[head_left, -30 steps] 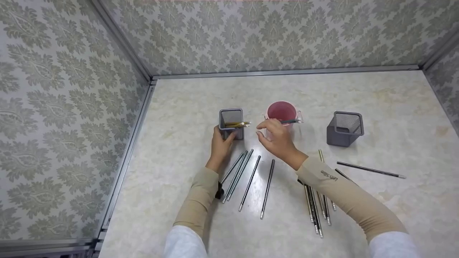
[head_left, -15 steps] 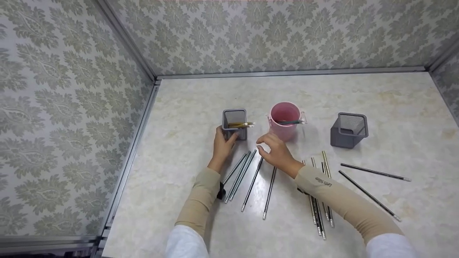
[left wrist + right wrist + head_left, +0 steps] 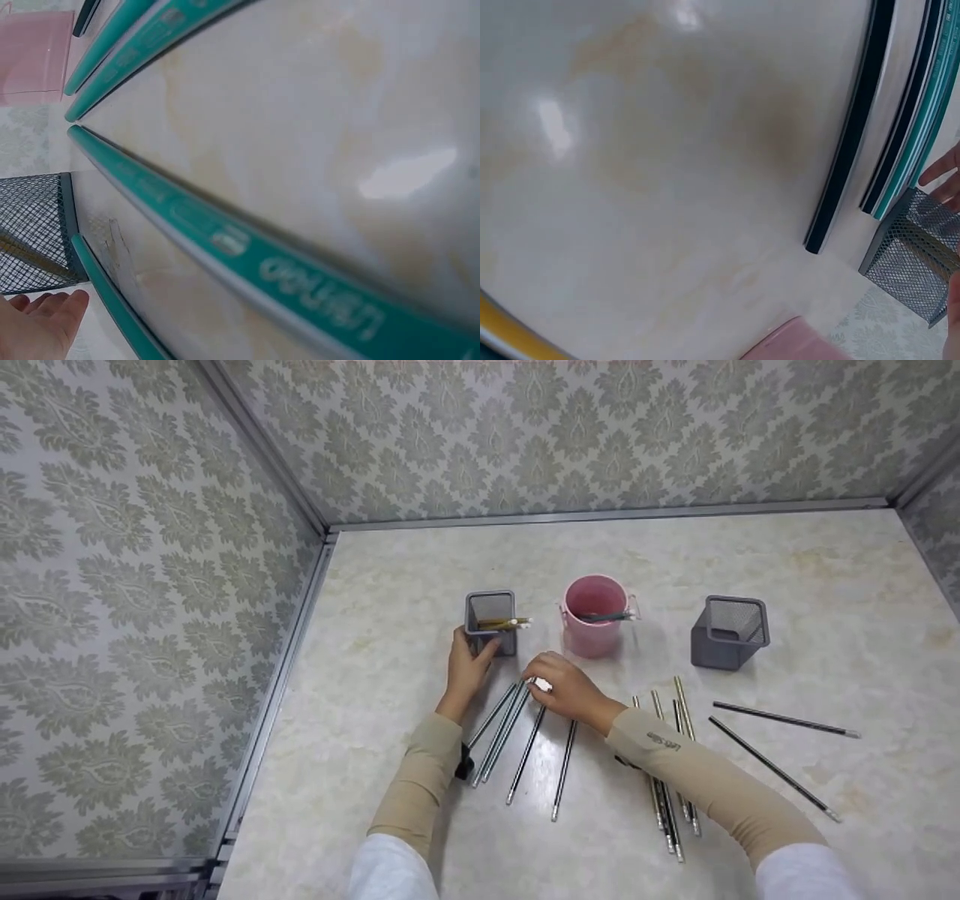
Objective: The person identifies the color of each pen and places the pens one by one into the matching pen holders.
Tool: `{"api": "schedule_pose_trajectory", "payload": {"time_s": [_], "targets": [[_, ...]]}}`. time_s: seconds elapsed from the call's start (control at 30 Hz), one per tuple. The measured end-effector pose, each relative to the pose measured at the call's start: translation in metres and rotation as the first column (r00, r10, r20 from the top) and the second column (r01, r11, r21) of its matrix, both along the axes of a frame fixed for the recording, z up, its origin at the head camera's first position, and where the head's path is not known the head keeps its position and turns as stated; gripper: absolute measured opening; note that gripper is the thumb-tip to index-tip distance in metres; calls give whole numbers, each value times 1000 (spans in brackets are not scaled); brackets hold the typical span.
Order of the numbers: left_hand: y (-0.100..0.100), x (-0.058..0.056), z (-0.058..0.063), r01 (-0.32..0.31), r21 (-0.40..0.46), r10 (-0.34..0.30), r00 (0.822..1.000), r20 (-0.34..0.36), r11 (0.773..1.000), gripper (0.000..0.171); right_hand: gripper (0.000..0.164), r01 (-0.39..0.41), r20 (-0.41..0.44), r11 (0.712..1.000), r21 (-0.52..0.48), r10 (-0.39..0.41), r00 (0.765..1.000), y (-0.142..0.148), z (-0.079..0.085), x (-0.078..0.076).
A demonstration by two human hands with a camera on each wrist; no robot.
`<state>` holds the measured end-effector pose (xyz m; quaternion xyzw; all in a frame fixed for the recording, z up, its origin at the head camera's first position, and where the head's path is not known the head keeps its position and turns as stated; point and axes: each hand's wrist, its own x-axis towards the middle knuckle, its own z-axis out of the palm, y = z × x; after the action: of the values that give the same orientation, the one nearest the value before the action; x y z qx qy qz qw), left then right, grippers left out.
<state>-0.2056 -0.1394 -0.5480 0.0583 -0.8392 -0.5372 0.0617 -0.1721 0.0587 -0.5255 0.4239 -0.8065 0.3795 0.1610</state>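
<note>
My left hand (image 3: pixel 466 671) grips the lower front of a grey mesh pencil holder (image 3: pixel 491 604), thumb on its right side. Several yellow pencils (image 3: pixel 499 624) lean inside it, white ends out over the right rim. Beside it my right hand (image 3: pixel 566 688) reaches down, thumb and forefinger apart, fingertips right at the upper ends of the green pencils (image 3: pixel 504 735). These pencils lie flat on the table in front of the holder. In the left wrist view, the green pencils (image 3: pixel 199 225) run close past the camera, with the left fingers (image 3: pixel 64 319) near the mesh.
A pink bucket (image 3: pixel 592 639) holds dark green pencils (image 3: pixel 607 617). Farther right stands a second mesh holder (image 3: pixel 716 652). Two black pencils (image 3: pixel 534 750) lie between the arms. More black and yellow pencils (image 3: pixel 667 814) lie under and beside the right forearm, and others spread right.
My right hand has moved from the pink bucket down and left to the green pencils' upper ends, leaving dark green pencils in the bucket. My left hand stays on the mesh holder.
</note>
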Motion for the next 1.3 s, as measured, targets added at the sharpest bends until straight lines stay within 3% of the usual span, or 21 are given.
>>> {"api": "schedule_pose_trajectory", "payload": {"time_s": [0.27, 0.5, 0.63, 0.8, 0.93, 1.07, 1.3], "targets": [[2, 3, -1, 7, 5, -7, 1000, 3, 1000, 57, 14, -148, -30, 980, 133, 153, 988, -3, -11, -3], [2, 4, -1, 3, 21, -3, 1000, 16, 1000, 58, 14, -221, -18, 920, 323, 239, 971, -6, -17, -3], [3, 4, -1, 9, 24, -10, 1000, 17, 1000, 59, 14, -209, -22, 882, 422, 241, 970, -8, -18, -1], [3, 4, -1, 11, 32, -11, 1000, 18, 999, 59, 11, -174, -94, 830, 530, 262, 960, -11, -19, 1], [3, 3, -1, 3, 40, -3, 1000, 4, 999, 59, 6, -145, -184, 822, 551, 289, 940, -14, -20, 1], [2, 2, -1, 2, 48, -1, 1000, -16, 999, 59, 6, -120, -279, 817, 563, 324, 904, -16, -20, -2], [2, 0, 4, 7, -5, -6, 1000, 21, 1000, 62, 11, -71, -381, 769, 636, 392, 837, -19, -16, -4]]}}
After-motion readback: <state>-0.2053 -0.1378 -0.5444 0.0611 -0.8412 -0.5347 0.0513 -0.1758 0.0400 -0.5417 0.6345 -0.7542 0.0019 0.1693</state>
